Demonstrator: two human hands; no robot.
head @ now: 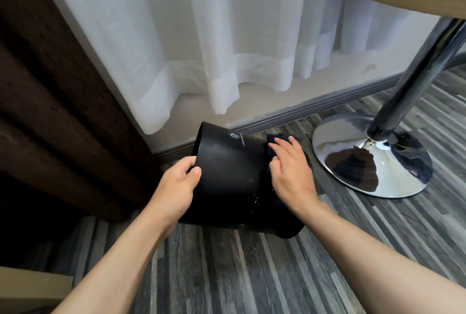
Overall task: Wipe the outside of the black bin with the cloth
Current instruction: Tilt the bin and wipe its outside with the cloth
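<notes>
Dark brown curtain (50, 91): hangs at far left, beside a sheer white curtain (201, 36).

Left hand (176, 182): fingers clamped on the open rim of the black bin, thumb on the outer wall, the rest hidden inside the mouth.

Black bin (227, 175): tipped on its side on the striped grey floor (252, 276), mouth toward the left, base toward the right, close to the skirting board. Pale specks show on its lower wall.

Cloth (273, 138): dark, bunched against the bin's base end, mostly covered.

Right hand (290, 170): fingers together and flattened, pressing the cloth onto the bin.

Chrome table base (353, 162): just beside the cloth, right of the bin.

Risk, as a judgement: the round bin may roll or slide if the rim grip slackens under wiping pressure. A wide stroke may knock knuckles on the chrome base. The specks low down could be missed unless the bin is turned.
</notes>
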